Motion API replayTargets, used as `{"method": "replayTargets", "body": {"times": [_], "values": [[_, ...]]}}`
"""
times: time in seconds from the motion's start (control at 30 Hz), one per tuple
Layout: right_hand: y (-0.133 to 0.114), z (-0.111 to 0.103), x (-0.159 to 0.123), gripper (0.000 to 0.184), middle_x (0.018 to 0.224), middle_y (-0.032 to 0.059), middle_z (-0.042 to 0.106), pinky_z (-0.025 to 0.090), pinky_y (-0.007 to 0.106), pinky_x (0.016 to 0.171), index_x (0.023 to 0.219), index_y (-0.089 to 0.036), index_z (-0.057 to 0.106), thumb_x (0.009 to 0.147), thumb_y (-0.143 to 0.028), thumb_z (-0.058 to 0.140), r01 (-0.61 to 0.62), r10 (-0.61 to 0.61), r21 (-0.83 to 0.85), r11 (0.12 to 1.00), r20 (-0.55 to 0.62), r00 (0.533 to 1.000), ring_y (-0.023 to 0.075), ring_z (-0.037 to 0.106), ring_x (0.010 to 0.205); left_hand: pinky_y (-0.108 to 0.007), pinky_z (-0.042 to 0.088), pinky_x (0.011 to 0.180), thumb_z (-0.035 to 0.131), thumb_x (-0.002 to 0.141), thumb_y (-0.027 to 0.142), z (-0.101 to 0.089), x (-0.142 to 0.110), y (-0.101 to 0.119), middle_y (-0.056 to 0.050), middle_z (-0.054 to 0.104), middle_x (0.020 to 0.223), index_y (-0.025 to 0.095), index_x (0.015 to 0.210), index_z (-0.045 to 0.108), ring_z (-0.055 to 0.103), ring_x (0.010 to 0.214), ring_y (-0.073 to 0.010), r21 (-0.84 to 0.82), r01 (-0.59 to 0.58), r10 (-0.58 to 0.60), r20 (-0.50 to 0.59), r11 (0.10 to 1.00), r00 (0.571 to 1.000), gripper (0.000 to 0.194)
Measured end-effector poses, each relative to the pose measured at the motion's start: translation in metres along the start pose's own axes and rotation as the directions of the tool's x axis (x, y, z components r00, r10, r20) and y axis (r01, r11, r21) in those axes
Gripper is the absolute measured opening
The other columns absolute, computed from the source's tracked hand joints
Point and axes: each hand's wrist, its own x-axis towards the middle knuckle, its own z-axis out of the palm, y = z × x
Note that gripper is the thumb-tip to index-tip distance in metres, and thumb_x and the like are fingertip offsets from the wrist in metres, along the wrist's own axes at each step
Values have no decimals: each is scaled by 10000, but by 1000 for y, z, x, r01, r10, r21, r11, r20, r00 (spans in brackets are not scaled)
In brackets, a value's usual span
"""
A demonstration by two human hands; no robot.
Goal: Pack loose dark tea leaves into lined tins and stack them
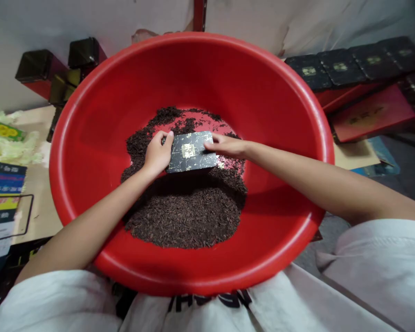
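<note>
Between my two hands is a black tin (193,159) with a gold label and a pale cracked pattern on its top. My left hand (159,154) grips its left end, thumb at the upper edge. On the right end, my right hand (226,145) is closed with its thumb over the top; its other fingers are mostly hidden behind the tin. Below the tin lies a heap of dark loose tea leaves (190,214), spread over the bottom of a big red basin (280,110). The tin's underside is in shadow.
Several black tins with gold labels (340,67) stand in a row at the right, near a red box (373,113). Two dark tins (38,67) stand at the back left. Printed packaging (3,207) and a green packet (3,130) lie on the left.
</note>
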Motion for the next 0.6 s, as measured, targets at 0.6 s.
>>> {"method": "replayTargets", "body": {"times": [0.6], "values": [[22, 55, 3, 1033, 1423, 228, 350, 338, 434, 1117, 1340, -93, 213, 498, -303, 773, 288, -445, -470, 835, -266, 855, 301, 364, 1342, -729, 141, 1039, 504, 784, 672, -3, -46, 39, -368, 198, 1472, -42, 1433, 236, 144, 1381, -516, 553, -428, 378, 209, 715, 902, 1002]]}}
